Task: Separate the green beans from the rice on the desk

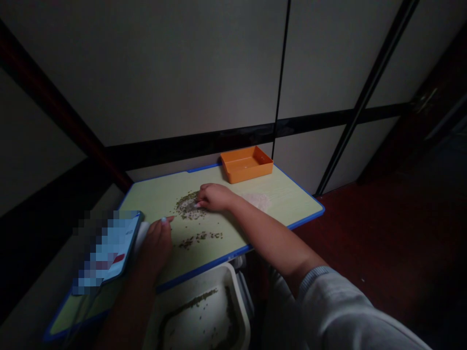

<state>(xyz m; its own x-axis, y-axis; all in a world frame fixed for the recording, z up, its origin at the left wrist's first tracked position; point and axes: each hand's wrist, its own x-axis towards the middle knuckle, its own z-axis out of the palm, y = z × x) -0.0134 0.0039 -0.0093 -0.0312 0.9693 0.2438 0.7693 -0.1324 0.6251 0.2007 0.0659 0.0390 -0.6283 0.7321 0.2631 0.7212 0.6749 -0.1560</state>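
Right hand [216, 197], bunched, contents hidden, meets the roundish grain pile [187, 208] from its right; left hand [157, 245], loosely open, lies farther.

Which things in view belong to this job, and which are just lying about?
Apparently in use:
Round patch of mixed dark and pale grains, at the right hand
Whitish patch of fine grains
Strewn row of dark grains
Cream rectangular basin holding dark grains

Probably lying about:
Flat rectangular phone, screen lit, beside the left hand
Orange rectangular tray, untouched; possibly involved
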